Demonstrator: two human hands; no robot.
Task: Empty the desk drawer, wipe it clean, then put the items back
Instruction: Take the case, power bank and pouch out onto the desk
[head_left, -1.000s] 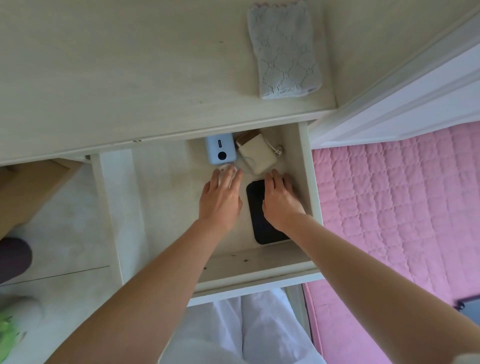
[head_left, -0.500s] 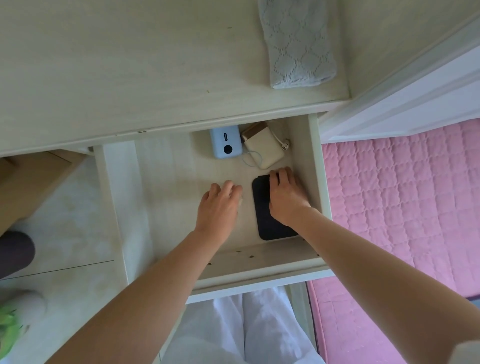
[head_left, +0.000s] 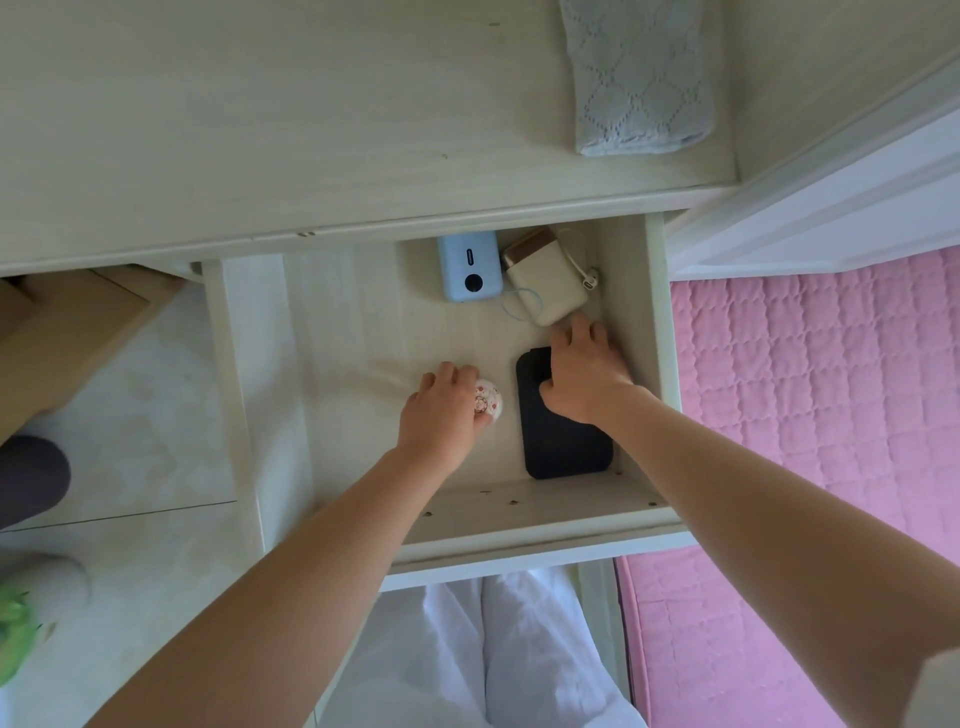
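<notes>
In the open drawer (head_left: 655, 332) under the table (head_left: 260, 130), the left hand (head_left: 441, 413) has its grip curled round a small round patterned case (head_left: 489, 399) near the drawer's middle. At 3 o'clock from it, the right hand (head_left: 587, 376) rests on the black flat device (head_left: 563, 441), its grip narrow, fingertips by the beige power bank (head_left: 550, 291). A blue power bank (head_left: 469, 265) lies at 12 o'clock, and a folded cloth (head_left: 639, 78) on the table at 1 o'clock.

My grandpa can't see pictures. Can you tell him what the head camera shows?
Two bare hands reach into an open desk drawer: the left hand holds a small round flowery thing, the right hand rests on a black flat case. Behind lie a blue power bank and a beige one; a folded cloth sits on the desktop.
</notes>
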